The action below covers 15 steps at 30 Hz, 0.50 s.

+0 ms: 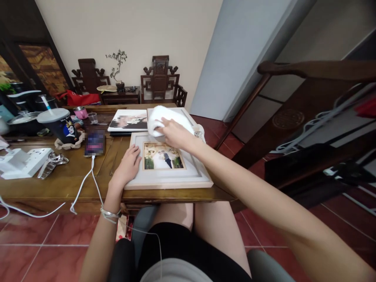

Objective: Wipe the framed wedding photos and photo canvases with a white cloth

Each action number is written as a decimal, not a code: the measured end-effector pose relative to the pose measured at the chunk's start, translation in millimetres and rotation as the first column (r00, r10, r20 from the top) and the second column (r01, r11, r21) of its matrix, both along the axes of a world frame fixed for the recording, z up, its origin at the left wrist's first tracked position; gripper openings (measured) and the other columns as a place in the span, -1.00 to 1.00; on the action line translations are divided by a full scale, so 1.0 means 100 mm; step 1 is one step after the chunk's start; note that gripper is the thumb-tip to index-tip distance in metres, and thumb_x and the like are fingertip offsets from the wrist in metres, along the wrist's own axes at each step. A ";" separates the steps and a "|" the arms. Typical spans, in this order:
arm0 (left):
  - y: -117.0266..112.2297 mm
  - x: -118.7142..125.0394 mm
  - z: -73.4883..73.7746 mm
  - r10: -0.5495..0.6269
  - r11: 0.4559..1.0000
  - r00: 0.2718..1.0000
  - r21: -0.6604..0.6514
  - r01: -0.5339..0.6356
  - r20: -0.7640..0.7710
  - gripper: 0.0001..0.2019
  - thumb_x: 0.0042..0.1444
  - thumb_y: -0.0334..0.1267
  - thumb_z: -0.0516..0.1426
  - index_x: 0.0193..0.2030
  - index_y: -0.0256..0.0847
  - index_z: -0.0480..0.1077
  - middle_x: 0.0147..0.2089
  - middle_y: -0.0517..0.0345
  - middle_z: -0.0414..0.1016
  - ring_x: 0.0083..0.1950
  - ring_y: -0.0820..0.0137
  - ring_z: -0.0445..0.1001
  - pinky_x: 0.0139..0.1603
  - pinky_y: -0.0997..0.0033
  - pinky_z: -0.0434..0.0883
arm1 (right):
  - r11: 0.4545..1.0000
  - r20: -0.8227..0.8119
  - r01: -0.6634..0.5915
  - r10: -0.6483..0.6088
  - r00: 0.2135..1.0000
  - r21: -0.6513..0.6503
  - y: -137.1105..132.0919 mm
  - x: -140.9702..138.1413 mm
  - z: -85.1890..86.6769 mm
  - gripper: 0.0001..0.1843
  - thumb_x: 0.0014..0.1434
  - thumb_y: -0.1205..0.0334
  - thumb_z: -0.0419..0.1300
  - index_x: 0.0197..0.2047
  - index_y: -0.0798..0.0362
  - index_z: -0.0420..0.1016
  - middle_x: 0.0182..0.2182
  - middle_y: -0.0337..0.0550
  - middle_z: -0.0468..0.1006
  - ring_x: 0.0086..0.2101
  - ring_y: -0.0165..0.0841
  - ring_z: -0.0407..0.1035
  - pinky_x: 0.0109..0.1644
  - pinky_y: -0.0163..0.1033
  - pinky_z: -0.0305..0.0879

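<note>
A framed photo (167, 176) with a pale wooden frame lies flat on the wooden table (58, 184) in front of me. My left hand (129, 164) rests flat on the frame's left edge, fingers stretched out. My right hand (173, 133) presses a white cloth (160, 117) down at the frame's top edge, fingers closed on it. Two more framed pictures, one (129, 120) and another (185, 115), lie just behind.
A phone (94, 143) on a white charging cable (85, 180) lies left of the frame. Further left stand a dark cup with a straw (58, 125), a white power strip (26, 162) and keys (51, 164). Carved wooden chairs (160, 84) line the back wall. A dark wooden bench (308, 117) stands at right.
</note>
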<state>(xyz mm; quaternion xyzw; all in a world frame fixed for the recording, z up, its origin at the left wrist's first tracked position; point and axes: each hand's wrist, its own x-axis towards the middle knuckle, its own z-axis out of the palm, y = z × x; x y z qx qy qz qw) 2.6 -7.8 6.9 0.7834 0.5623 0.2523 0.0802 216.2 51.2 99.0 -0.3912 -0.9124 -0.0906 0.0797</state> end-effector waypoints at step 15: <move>0.00 0.02 -0.04 0.027 0.999 0.999 -0.025 -0.026 0.039 -0.57 0.27 -0.36 -0.09 0.22 -0.35 0.34 0.35 -0.21 0.28 0.45 0.16 0.10 0.39 -0.09 0.16 | 0.909 0.204 -0.186 0.276 0.939 -0.372 -0.86 -0.12 -0.09 -0.58 0.16 0.56 0.02 0.03 0.25 0.53 -0.06 0.22 0.54 0.07 -0.05 0.37 0.04 -0.10 0.30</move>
